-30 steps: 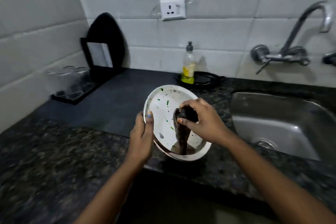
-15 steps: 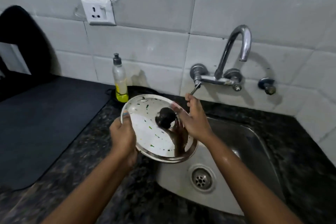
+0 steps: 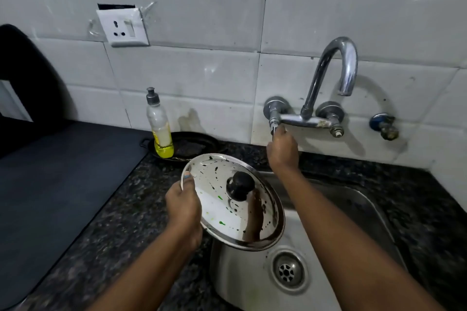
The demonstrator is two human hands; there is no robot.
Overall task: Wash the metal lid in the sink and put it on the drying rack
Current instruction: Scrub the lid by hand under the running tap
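Note:
A round metal lid point(image 3: 222, 212) with a black knob and green and dark food specks is held tilted over the left edge of the steel sink point(image 3: 353, 209). My left hand point(image 3: 183, 206) grips its left rim. My right hand point(image 3: 281, 150) is raised to the wall tap point(image 3: 326, 83), its fingers closed around the small lever handle under the left valve. No water runs from the spout. The drying rack is not in view.
A dish soap bottle point(image 3: 159, 126) stands by a black dish holding a scrubber point(image 3: 192, 145) behind the lid. A dark mat point(image 3: 55, 171) covers the left counter. A wall socket point(image 3: 122, 25) sits above. The drain point(image 3: 288, 271) lies below the lid.
My right hand let go of the lid's knob and rose to the tap lever. The lid, now held by my left hand alone, moved from the counter to over the sink.

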